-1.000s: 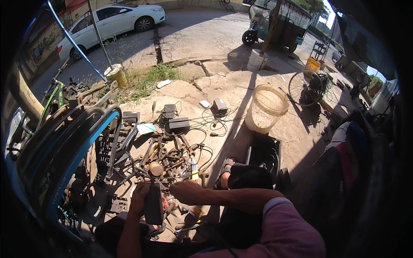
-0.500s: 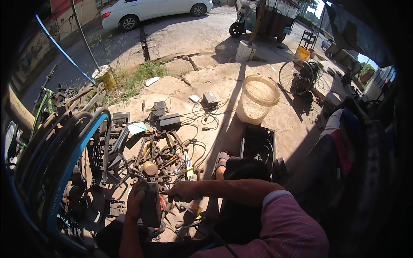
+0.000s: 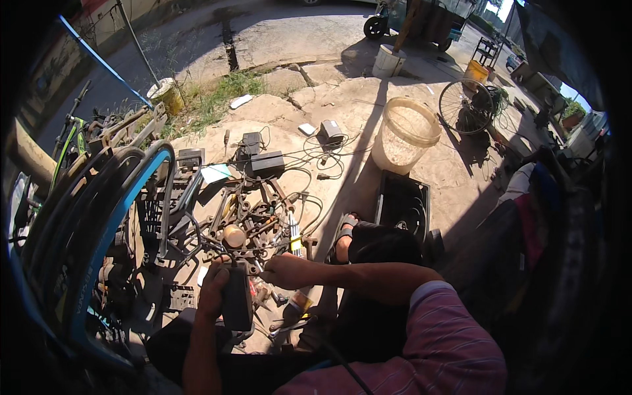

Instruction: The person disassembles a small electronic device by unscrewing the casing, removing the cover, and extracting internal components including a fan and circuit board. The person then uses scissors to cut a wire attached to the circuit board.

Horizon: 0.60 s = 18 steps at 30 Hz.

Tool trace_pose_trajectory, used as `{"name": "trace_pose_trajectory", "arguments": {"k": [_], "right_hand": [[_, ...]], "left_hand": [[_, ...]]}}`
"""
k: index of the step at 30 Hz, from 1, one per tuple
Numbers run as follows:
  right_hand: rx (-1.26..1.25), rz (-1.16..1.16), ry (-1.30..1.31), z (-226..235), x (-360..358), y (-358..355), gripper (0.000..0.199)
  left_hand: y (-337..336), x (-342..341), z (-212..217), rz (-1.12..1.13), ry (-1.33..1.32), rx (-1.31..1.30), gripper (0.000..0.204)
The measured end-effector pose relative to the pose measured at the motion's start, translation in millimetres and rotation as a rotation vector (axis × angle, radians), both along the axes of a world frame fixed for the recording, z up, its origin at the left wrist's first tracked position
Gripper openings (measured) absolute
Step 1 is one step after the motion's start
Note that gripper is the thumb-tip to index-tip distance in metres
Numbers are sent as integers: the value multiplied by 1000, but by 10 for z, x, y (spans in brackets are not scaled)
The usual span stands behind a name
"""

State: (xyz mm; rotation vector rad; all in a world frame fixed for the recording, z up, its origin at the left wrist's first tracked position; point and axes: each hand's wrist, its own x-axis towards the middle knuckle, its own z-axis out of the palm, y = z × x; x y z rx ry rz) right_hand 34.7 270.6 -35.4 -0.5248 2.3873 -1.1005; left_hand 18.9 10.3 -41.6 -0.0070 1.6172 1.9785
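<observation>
My left hand (image 3: pixel 213 289) is closed round the side of a dark grey rectangular box (image 3: pixel 237 301), like a charger case, held upright above the ground. My right hand (image 3: pixel 287 271) comes in from the right, fingers closed on a thin dark tool. The tool's tip points at the box's upper right edge; its exact kind is too small to make out. Just beyond both hands lies a heap of wrenches and other metal tools (image 3: pixel 263 230), with a round tan knob-like piece (image 3: pixel 234 236) among them. Below my right hand lies a brush-like tool (image 3: pixel 297 307).
Blue and black tyres (image 3: pixel 125 217) stand on the left. Dark boxes with cables (image 3: pixel 266 164) lie past the tools. A large whitish bucket (image 3: pixel 403 141) and a black crate (image 3: pixel 418 207) stand to the right, near my sandalled foot (image 3: pixel 343 243). A bicycle wheel (image 3: pixel 461 108) is farther off.
The view has tilted down and shifted, so the scene sits differently. My hands stay at the box; its top has turned a little, and my right hand sits closer to its upper edge.
</observation>
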Motion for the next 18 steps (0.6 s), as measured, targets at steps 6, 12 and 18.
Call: {"name": "trace_pose_trajectory", "arguments": {"k": [6,12,18], "right_hand": [[-202,-14,-483,159,-67,74,35],[-285,-68,-517,102,36,72,33],[243,182,338,-136,179,-52,20]], "left_hand": [[-72,-5,-26,32,132,-97,57],[16,37,120,23,167,-39,55],[-50,41,-25,-23,14,-51,48]]}}
